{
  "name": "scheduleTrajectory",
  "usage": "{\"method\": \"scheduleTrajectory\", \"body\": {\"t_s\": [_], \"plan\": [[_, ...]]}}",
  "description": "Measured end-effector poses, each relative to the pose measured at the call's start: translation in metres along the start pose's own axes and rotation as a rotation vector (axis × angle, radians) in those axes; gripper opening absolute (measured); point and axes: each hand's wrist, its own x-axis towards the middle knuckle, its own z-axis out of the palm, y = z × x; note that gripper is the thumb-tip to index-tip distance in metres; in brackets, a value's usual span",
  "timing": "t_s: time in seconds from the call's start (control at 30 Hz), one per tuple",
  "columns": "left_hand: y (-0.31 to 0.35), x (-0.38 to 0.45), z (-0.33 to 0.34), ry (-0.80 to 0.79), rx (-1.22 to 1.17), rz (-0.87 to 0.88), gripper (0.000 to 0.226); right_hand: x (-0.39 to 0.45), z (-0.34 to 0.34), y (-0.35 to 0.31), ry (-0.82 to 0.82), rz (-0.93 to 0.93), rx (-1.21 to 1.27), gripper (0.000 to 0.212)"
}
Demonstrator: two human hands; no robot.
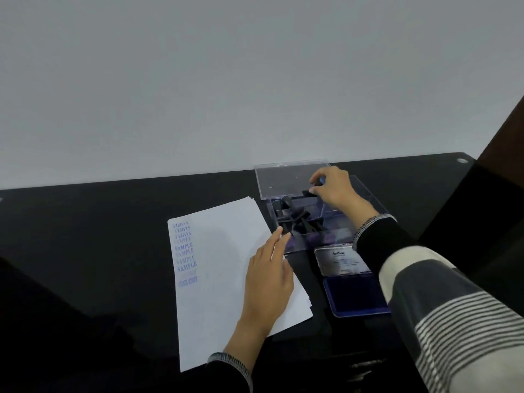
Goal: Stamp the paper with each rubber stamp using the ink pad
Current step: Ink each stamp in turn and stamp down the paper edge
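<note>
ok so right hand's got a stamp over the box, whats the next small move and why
Probably lift the stamp clear of the clear box and bring it down to the open ink pad. The right hand already pinches it above the box, the pad's blue surface lies uncovered nearer the person, and the left hand rests flat on the paper, steadying it for a print.

Blue-stamped paper (224, 251) beside open ink pad (355, 293)

Quick count: one clear plastic box (312, 222), lid up. One ink pad (354, 293), open. One stack of paper (224, 251), sheet count unclear. Blue prints on top sheet (185, 251): roughly nine or ten, some faded. Stamps in box (295, 219): several, dark jumble, can't count. Two hands, one stamp (310, 192) held.
</note>
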Motion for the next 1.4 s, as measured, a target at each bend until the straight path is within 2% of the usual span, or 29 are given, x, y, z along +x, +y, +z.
{"method": "scheduleTrajectory", "body": {"t_s": [0.2,0.37,0.53,0.7,0.9,1.17,1.4], "plan": [[-0.001,0.001,0.0,-0.008,-0.009,-0.004,0.051,0.007,0.0,-0.002,-0.065,-0.001,-0.042,0.035],[0.001,0.002,-0.001,-0.018,0.0,-0.009,0.052,0.007,0.008,-0.001,-0.001,-0.057,-0.082,0.03],[0.003,0.001,-0.003,-0.02,0.003,-0.008,0.052,0.01,0.02,-0.001,-0.054,-0.096,-0.251,0.034],[0.004,0.002,-0.004,-0.033,0.005,-0.01,0.054,0.005,0.026,-0.002,-0.008,-0.135,-0.318,0.02],[0.004,0.001,-0.004,-0.032,0.013,-0.011,0.055,0.002,0.028,-0.002,-0.036,-0.107,-0.397,0.017],[0.004,0.001,-0.003,-0.023,0.022,-0.012,0.056,0.001,0.021,-0.034,-0.175,-0.043,-0.622,0.026],[0.004,0.0,-0.003,-0.033,0.014,-0.024,0.057,0.002,0.023,-0.044,-0.243,0.07,-0.626,0.032]]}}
